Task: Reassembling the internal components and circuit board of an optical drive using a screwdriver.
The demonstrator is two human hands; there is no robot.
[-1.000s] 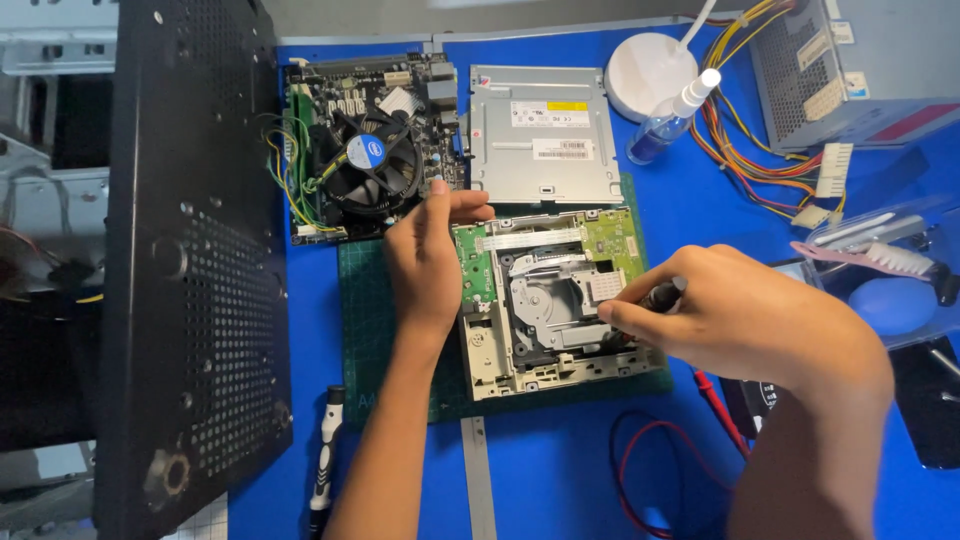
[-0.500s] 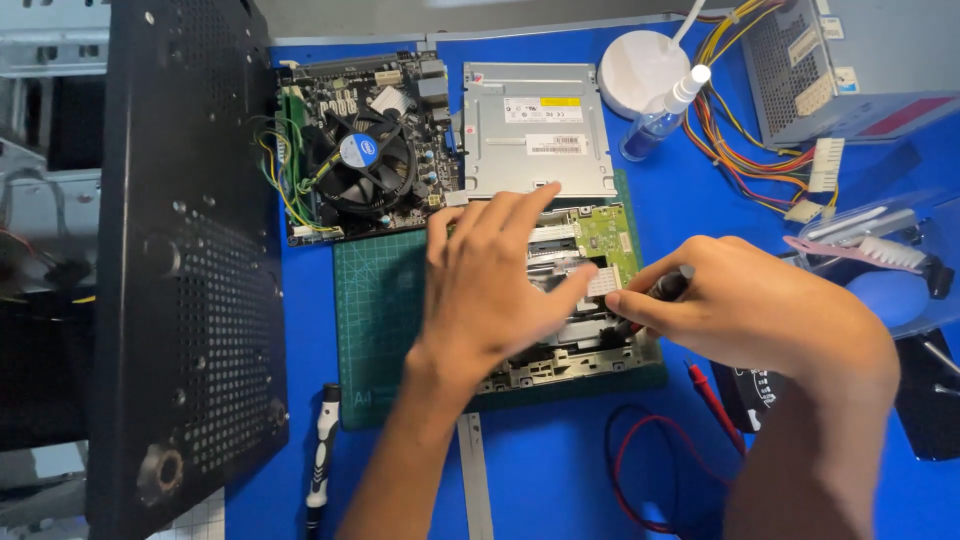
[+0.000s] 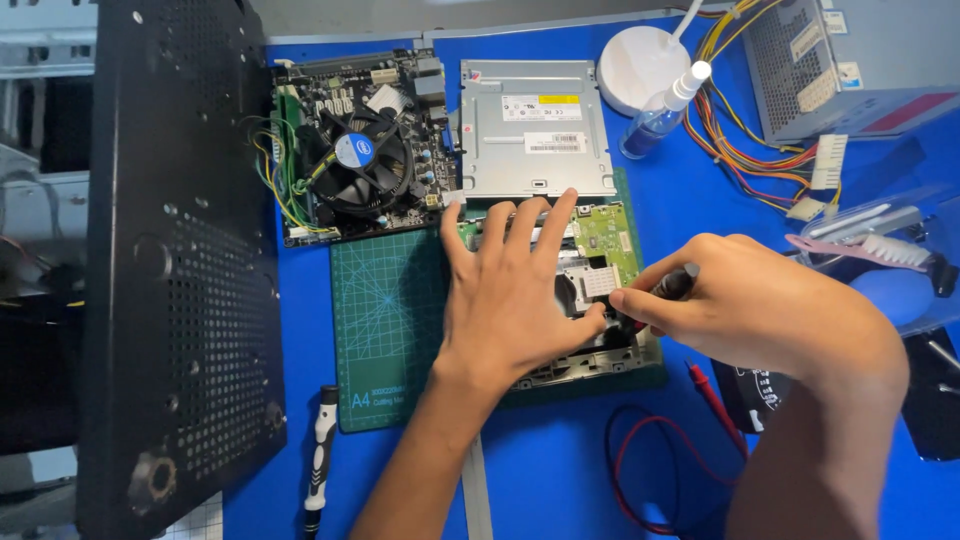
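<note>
An opened optical drive (image 3: 600, 250) with a green circuit board lies on a green cutting mat (image 3: 385, 320). My left hand (image 3: 510, 290) rests flat on top of the drive, fingers spread, covering most of its mechanism. My right hand (image 3: 740, 305) comes in from the right and grips a dark-handled screwdriver (image 3: 672, 285), its tip at the drive's right side near my left thumb. The tip itself is hidden between the two hands.
A motherboard (image 3: 355, 150) with a round fan and a silver drive cover (image 3: 535, 130) lie behind the mat. A black perforated case panel (image 3: 180, 280) stands at the left. A power supply (image 3: 850, 60), coloured cables, spray bottle (image 3: 660, 105), red probe lead (image 3: 715, 400) and another screwdriver (image 3: 318, 455) surround the mat.
My left hand has moved from the drive's left edge onto its top and spread flat. My right hand with the screwdriver has stayed at the drive's right side.
</note>
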